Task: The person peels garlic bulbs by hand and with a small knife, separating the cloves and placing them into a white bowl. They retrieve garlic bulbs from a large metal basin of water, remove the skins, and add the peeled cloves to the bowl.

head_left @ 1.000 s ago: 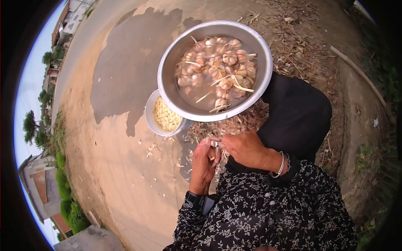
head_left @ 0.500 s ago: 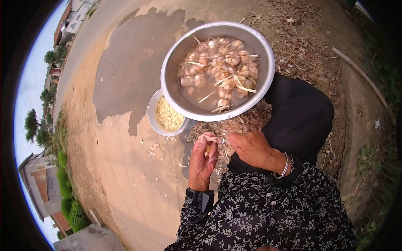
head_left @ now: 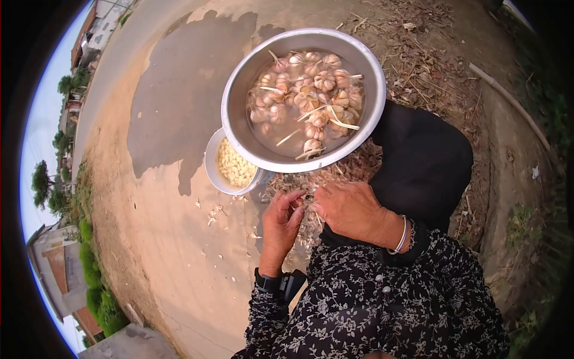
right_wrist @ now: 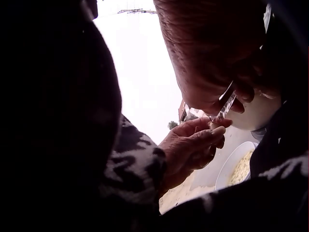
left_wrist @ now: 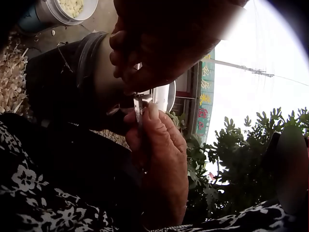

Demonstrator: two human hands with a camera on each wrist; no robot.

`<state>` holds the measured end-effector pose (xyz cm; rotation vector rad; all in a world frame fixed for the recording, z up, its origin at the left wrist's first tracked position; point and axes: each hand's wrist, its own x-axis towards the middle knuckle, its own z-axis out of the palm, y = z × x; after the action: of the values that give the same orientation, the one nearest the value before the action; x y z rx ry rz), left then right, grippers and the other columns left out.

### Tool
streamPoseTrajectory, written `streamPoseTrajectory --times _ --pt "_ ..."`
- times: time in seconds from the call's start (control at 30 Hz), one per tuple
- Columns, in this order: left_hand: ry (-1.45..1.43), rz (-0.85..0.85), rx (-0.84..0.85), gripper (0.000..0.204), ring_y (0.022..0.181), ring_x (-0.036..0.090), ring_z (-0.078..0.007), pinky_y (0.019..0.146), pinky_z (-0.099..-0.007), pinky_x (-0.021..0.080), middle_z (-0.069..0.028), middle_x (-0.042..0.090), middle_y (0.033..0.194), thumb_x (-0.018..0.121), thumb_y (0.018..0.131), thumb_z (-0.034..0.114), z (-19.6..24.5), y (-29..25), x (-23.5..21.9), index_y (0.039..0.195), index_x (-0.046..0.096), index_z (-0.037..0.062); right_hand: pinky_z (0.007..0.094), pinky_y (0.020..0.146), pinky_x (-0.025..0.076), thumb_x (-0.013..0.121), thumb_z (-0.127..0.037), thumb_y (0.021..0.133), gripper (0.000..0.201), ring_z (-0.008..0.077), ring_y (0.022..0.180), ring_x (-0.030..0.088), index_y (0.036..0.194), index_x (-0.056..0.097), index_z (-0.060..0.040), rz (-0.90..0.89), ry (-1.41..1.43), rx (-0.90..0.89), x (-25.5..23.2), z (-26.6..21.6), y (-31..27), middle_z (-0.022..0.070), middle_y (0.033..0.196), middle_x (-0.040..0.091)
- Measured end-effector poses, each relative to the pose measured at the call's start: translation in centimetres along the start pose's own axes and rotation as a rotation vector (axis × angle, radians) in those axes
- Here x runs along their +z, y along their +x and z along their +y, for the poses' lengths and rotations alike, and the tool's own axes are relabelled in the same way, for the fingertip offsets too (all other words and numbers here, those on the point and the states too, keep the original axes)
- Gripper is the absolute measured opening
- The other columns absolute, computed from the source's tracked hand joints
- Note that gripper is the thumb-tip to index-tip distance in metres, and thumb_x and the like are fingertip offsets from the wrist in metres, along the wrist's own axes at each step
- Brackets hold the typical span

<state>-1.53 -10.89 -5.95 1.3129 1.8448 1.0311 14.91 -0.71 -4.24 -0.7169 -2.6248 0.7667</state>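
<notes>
blade: a narrow metal blade (right_wrist: 227, 105) is gripped in the right hand (head_left: 353, 209); its far end is brought right beside the left fingertips.
blade axis: slanted in the right wrist view, run from right fingers toward left fingertips; nearly upright in the left wrist view.
bit: a small pale bit (right_wrist: 217, 123) is seen at the left fingertips, at the blade's end; too small to be identified.
left hand (head_left: 280, 224): fingers bent, thumb and forefinger closed narrowly on the bit.
right hand: thumb laid along the blade, fingers curled round it.
nearer hand: blade held by the right; bit nearer the left.
bucket (head_left: 210, 160): placed beyond the left hand, peeled cloves (head_left: 235, 164) held in it.
basin (head_left: 240, 99): set beyond both hands, beside the bucket; garlic (head_left: 324, 81) is held in water.
</notes>
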Motion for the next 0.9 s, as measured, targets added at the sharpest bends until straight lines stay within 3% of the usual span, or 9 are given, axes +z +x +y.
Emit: streamPoseTrajectory --times 0.1,0.17,0.3,0.37,0.47,0.57,0.7,0.77,0.9 --pt "0.147 -0.049 -0.007 0.035 0.070 0.053 -0.0110 0.064 -0.0225 0.045 -0.0023 0.053 0.083 0.066 0.078 -0.006 1.3 0.1 -0.5 0.111 0.062 0.0040 0.0360 0.058 0.052 0.060 -0.022 0.084 0.016 0.0230 0.069 0.066 0.084 0.058 -0.0059 -0.038 -0.064 -0.022 0.1 -0.1 0.0 0.0084 0.073 0.062" --pt "0.251 -0.097 0.015 0.034 0.074 0.061 -0.0223 0.065 -0.0313 0.049 -0.0085 0.056 0.082 0.063 0.077 -0.006 1.8 0.1 -0.5 0.109 0.063 0.0075 0.0361 0.058 0.052 0.059 -0.021 0.084 0.015 0.0227 0.069 0.066 0.083 0.059 -0.0060 -0.063 -0.086 -0.041 0.0 -0.2 0.2 0.0084 0.074 0.064" --pt "0.418 -0.131 0.144 0.031 0.078 0.063 -0.0260 0.066 -0.0346 0.050 -0.0110 0.057 0.084 0.063 0.079 -0.004 2.0 0.2 -1.0 0.108 0.063 0.0069 0.0373 0.058 0.052 0.057 -0.019 0.084 0.014 0.0236 0.068 0.068 0.081 0.060 -0.0060 -0.213 -0.082 -0.072 -0.9 -0.3 0.2 0.0096 0.073 0.066" --pt "0.217 -0.247 0.172 0.032 0.073 0.059 -0.0158 0.063 -0.0261 0.047 -0.0061 0.056 0.083 0.066 0.079 -0.003 1.5 0.4 -1.6 0.110 0.062 0.0031 0.0385 0.057 0.052 0.057 -0.019 0.084 0.014 0.0254 0.066 0.068 0.081 0.061 -0.0059 -0.243 -0.048 -0.073 -1.2 -0.1 0.3 0.0103 0.070 0.066" --pt "0.022 -0.341 0.037 0.026 0.071 0.058 -0.0206 0.062 -0.0269 0.048 -0.0086 0.060 0.088 0.061 0.085 0.002 0.3 0.1 -2.3 0.110 0.062 0.0059 0.0408 0.056 0.052 0.058 -0.020 0.084 0.014 0.0291 0.063 0.067 0.081 0.060 -0.0057 -0.223 0.051 -0.043 -1.3 0.3 0.0 0.0117 0.066 0.064" --pt "-0.333 -0.218 -0.134 0.027 0.066 0.055 -0.0100 0.056 -0.0214 0.042 -0.0057 0.062 0.088 0.061 0.089 0.010 0.7 -0.7 -1.5 0.115 0.061 0.0027 0.0423 0.052 0.050 0.058 -0.020 0.085 0.014 0.0310 0.059 0.064 0.080 0.057 -0.0071 -0.143 0.090 0.004 -1.0 1.2 -0.6 0.0118 0.060 0.060" --pt "-0.562 -0.151 -0.272 0.029 0.058 0.051 -0.0085 0.050 -0.0183 0.038 -0.0106 0.063 0.089 0.059 0.092 0.019 -0.8 -1.2 -0.8 0.116 0.056 0.0041 0.0427 0.047 0.047 0.058 -0.020 0.086 0.016 0.0310 0.053 0.061 0.077 0.052 -0.0085 -0.105 0.055 0.062 -0.9 1.2 -0.8 0.0105 0.056 0.057" --pt "-0.866 -0.074 -0.327 0.032 0.053 0.048 -0.0087 0.046 -0.0168 0.036 -0.0135 0.062 0.086 0.059 0.092 0.026 -1.0 -1.1 -0.1 0.114 0.049 0.0051 0.0425 0.047 0.047 0.058 -0.020 0.086 0.016 0.0309 0.053 0.061 0.078 0.052 -0.0082 -0.104 0.050 0.069 -0.5 1.3 -0.9 0.0104 0.055 0.056" --pt "-1.060 -0.054 -0.389 0.028 0.051 0.045 -0.0085 0.043 -0.0162 0.033 -0.0117 0.060 0.081 0.060 0.092 0.024 -1.4 -1.0 0.9 0.109 0.046 0.0065 0.0417 0.047 0.048 0.058 -0.020 0.086 0.016 0.0304 0.053 0.061 0.078 0.052 -0.0073 -0.069 0.026 0.100 -0.6 1.1 -1.0 0.0107 0.055 0.056"
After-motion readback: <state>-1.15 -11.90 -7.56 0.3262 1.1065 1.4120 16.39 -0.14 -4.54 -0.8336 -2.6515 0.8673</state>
